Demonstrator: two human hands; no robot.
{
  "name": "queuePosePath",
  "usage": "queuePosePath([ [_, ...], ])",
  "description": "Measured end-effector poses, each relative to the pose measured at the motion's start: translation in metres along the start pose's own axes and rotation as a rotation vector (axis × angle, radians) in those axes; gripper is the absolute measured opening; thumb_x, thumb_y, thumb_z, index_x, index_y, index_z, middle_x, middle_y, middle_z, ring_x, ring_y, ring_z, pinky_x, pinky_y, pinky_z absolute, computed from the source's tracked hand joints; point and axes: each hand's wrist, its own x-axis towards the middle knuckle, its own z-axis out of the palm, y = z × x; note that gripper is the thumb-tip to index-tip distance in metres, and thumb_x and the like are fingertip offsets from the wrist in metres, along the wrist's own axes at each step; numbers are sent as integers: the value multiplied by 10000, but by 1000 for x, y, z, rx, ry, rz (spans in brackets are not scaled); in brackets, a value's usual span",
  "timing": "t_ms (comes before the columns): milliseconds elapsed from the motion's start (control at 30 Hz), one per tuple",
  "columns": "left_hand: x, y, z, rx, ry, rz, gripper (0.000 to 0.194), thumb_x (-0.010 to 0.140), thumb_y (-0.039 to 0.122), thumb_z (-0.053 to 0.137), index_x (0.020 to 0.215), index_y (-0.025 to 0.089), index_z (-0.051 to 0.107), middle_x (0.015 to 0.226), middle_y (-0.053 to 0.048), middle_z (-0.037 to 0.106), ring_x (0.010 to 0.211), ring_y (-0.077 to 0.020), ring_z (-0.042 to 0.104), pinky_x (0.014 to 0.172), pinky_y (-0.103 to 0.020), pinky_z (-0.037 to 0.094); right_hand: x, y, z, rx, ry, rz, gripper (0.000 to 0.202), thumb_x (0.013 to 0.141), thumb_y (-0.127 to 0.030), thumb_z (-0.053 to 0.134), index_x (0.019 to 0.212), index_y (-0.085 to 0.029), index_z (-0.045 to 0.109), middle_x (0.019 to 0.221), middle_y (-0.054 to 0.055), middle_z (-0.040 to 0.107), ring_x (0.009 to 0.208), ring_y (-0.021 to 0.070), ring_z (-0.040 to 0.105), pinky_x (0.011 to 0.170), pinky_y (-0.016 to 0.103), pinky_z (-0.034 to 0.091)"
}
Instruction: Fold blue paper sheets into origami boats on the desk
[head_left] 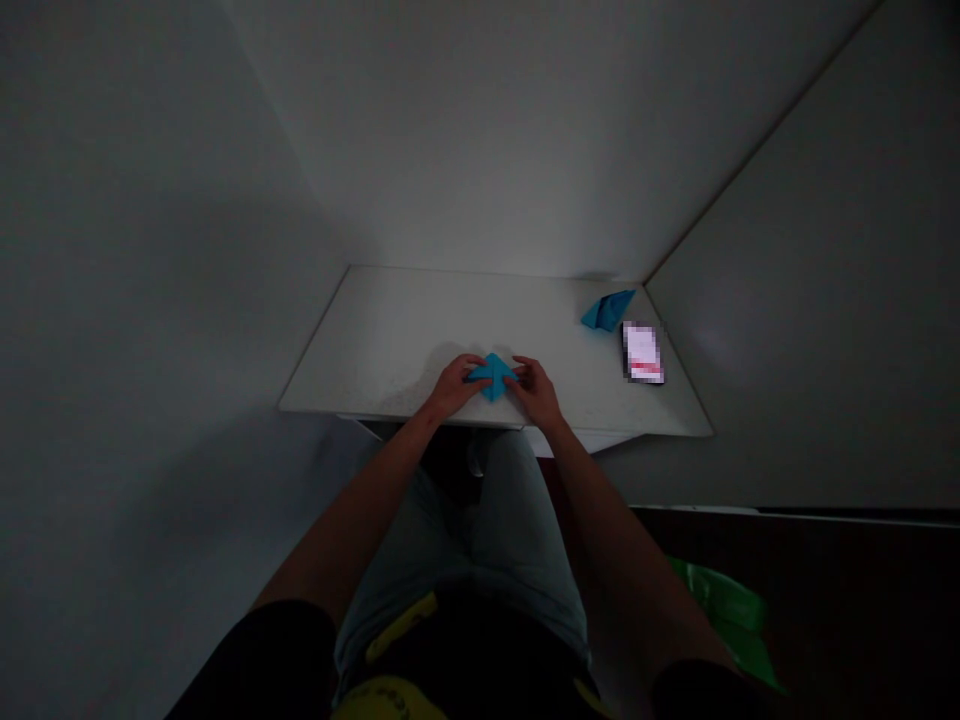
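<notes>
Between my two hands is a piece of folded blue paper (493,376), diamond-shaped, just above or on the white table near its front edge. My left hand (456,384) pinches its left corner between thumb and fingers. On the opposite corner, my right hand (534,388) has its thumb and fingers closed on the paper, one finger raised a little. A second folded blue paper piece (608,311), shaped like a small boat, rests at the back right of the table.
The white table (397,320) meets walls at the back and right. A phone with a lit screen (643,352) lies near its right edge. Something shiny and green (724,605) is low at the right, below table height.
</notes>
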Motion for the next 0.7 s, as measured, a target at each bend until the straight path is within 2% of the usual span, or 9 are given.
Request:
queuePosePath([
  [67,1,1,1,-30,17,-34,425,839,384,866,1199,197,740,1199,-96,775,1066,-222,737,993,-383,598,-1,-3,1,-44,-27,8,541,864,-645,775,1233,-252,725,947,21,761,816,202,694,802,362,591],
  [167,1,7,1,26,-32,-73,368,903,534,767,1018,184,760,975,-64,773,914,-212,708,891,-352,579,-1,-10,2,-105,-77,21,432,917,-654,700,1021,-240,763,855,17,750,786,205,673,788,358,566],
  [300,1,16,2,50,-47,-95,467,906,654,706,885,191,760,830,-32,728,799,-194,647,782,-322,534,-1,-18,3,-86,-76,29,416,913,-659,685,886,-246,733,829,18,740,787,208,662,790,355,556],
  [533,4,17,3,-56,82,-88,523,850,722,735,843,199,758,782,-19,688,772,-183,593,737,-314,507,2,-16,2,-25,78,46,464,897,-709,662,901,-247,699,892,51,751,837,227,672,824,376,574],
  [600,4,17,2,-67,92,-94,526,839,724,745,845,199,766,793,-23,701,783,-186,601,745,-316,514,1,-15,3,-26,79,51,497,889,-736,664,937,-244,708,930,61,763,857,229,679,832,377,579],
  [700,3,19,4,-52,44,-101,524,824,714,765,862,193,795,821,-35,737,805,-197,631,773,-323,535,-1,-18,6,-61,8,52,548,868,-780,682,970,-244,733,955,56,776,854,223,679,823,366,576],
])
